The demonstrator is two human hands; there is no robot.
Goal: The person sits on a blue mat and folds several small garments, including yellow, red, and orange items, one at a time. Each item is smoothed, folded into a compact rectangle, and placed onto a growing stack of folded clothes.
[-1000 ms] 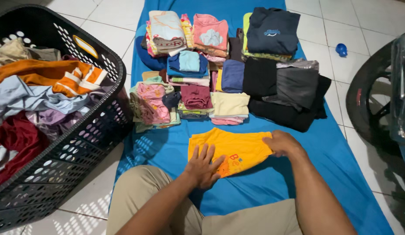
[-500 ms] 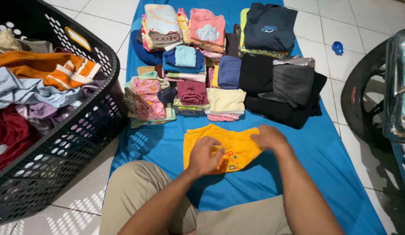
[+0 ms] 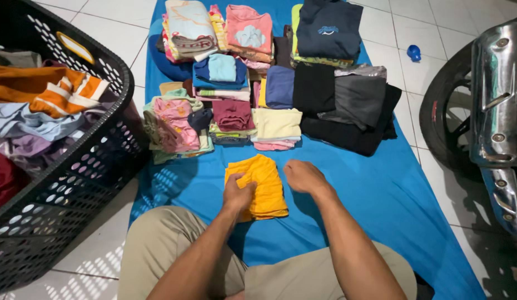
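Pressing down on the near left part of a folded yellow-orange cotton garment (image 3: 260, 186), the left hand (image 3: 238, 195) has its fingers curled and bunched into the cloth, pinching a fold of it. The right hand (image 3: 303, 176) lies just to the right of the garment, loosely closed with knuckles up, holding nothing; whether it touches the cloth's right edge I cannot tell. The garment sits on the blue mat (image 3: 381, 189) directly in front of the person's beige-trousered knees (image 3: 175, 244), its long axis running near to far, so the left hand is on it and the right is beside it.

Farther away on the mat stand rows of folded clothes: a pale yellow stack (image 3: 277, 125), a maroon piece (image 3: 232, 114), a pink patterned bundle (image 3: 175, 125), a black and grey pile (image 3: 347, 108), and a dark navy top (image 3: 329, 29) at the far end. To the left, a black perforated plastic laundry basket (image 3: 75, 166) holds unfolded clothes, among them an orange and white striped one (image 3: 53, 89). At the right, on the white tiled floor (image 3: 436, 50), stand a motorbike's wheel and chrome exhaust (image 3: 495, 100); a small blue object (image 3: 414, 53) lies farther off.
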